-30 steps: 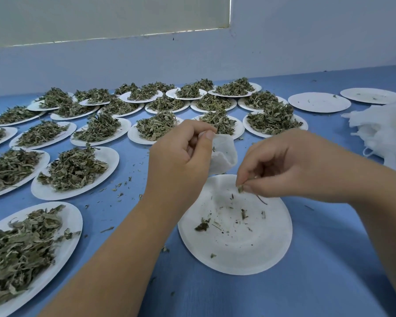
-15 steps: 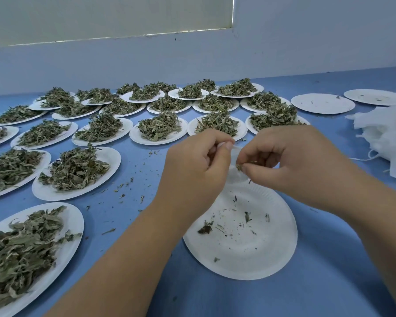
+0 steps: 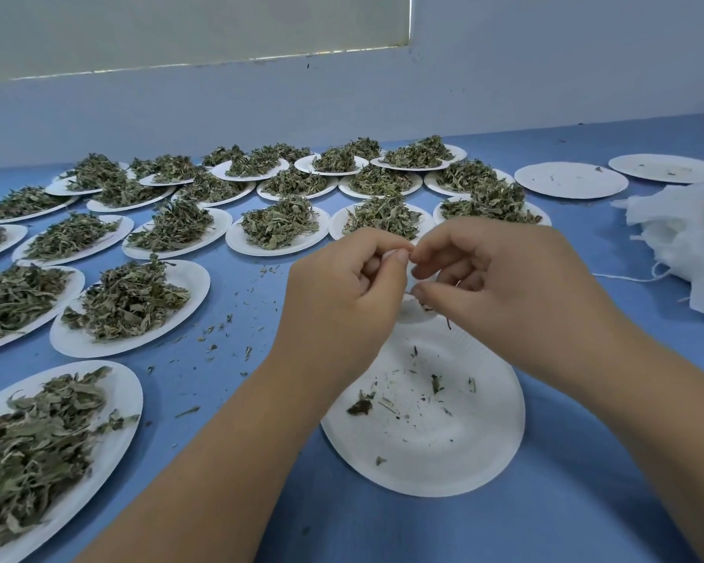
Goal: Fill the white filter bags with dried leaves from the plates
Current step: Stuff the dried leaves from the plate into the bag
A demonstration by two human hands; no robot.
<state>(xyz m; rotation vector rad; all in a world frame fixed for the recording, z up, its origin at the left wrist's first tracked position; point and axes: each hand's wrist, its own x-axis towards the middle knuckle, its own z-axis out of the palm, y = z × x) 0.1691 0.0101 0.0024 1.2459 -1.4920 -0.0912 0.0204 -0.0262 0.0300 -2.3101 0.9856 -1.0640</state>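
On my feed the blue table [image 3: 586,501] fills the view. I take the near plate [image 3: 423,453] as my reference: a white paper plate lying low and centre, almost bare.

Left of the near plate and beyond it, many heaped plates [image 3: 131,306] of dried leaves [image 3: 127,298] stand in rows, some rims overlapping at the far end. Right of the near plate and farther back, a pile of spare bags [image 3: 683,237] lies loosely crumpled, with a thin white string trailing from it across the table. Beyond that pile, well back and to the right of the near plate, are two emptied plates [image 3: 570,180] side by side.

Both hands are raised above the far rim of the near plate, close enough that their fingertips meet. The left hand [image 3: 342,294] is curled, its thumb and fingers pinching the top edge of the filter bag [image 3: 411,312], which hangs between the hands just over that far rim and is mostly hidden by them. The right hand [image 3: 504,290] also has its fingers curled in, forefinger tip against the left thumb at the bag's mouth. I cannot tell whether it grips the bag's edge or the leaf scraps showing under its thumb.

On the near plate lie a small dark clump [image 3: 360,406] and fine crumbs. More loose bits [image 3: 220,331] are scattered on the table to its left.
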